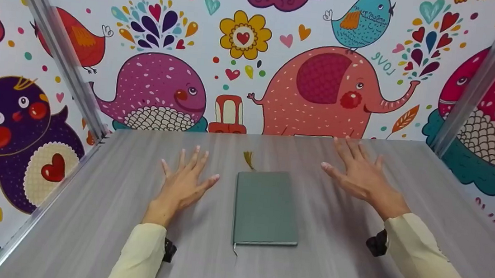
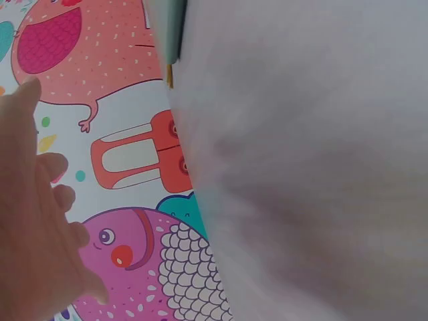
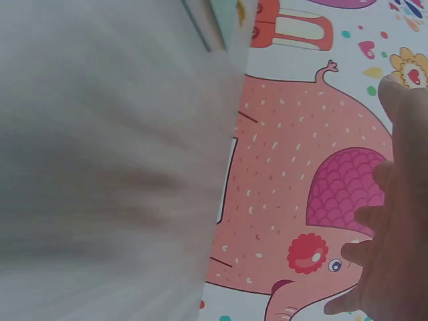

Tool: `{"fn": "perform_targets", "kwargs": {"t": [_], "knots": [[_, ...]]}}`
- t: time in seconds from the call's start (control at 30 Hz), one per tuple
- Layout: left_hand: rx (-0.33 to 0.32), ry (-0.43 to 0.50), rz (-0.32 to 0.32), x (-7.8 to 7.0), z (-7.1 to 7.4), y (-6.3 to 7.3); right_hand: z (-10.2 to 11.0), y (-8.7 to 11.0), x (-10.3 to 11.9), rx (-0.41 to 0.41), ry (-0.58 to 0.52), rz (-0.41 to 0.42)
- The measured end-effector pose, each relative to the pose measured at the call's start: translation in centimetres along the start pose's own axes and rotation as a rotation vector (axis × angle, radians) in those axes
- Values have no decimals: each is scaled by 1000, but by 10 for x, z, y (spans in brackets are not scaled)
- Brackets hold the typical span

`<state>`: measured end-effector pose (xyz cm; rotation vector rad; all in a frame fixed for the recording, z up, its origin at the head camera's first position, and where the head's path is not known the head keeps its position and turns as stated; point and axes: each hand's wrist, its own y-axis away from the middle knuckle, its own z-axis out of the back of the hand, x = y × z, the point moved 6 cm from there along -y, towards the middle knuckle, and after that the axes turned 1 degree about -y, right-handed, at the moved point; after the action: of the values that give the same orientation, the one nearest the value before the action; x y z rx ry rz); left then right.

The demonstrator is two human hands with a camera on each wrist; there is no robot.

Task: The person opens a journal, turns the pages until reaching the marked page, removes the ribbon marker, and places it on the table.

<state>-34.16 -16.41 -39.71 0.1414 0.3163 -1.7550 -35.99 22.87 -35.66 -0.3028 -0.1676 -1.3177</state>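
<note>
A closed green hardcover notebook (image 1: 266,209) lies on the grey wood-grain table (image 1: 199,261), between the two hands. A gold tassel (image 1: 248,159) sticks out past its far edge, and a thin ribbon end hangs from the near edge. To its left, my left hand (image 1: 183,185) is held with fingers spread, touching nothing that I can see. On the other side my right hand (image 1: 360,175) also has its fingers extended and apart from the notebook. Both wrist views show a hand (image 2: 33,200) in front of the wall and a corner of the notebook (image 3: 224,20).
A wall (image 1: 235,79) printed with cartoon animals rises behind the table's far edge. Metal posts (image 1: 57,43) stand at the left and right far corners. Each wrist wears a small black device (image 1: 168,250) by the sleeve.
</note>
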Motion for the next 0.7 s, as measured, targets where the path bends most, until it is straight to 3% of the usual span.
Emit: {"fn": "perform_targets", "kwargs": {"t": [0.33,0.7], "knots": [[-36,15,-37,-9,-5,8,-7,7,13,26,-40,24],[-45,61,-62,-18,-12,16,-21,15,25,52,-195,12]]}}
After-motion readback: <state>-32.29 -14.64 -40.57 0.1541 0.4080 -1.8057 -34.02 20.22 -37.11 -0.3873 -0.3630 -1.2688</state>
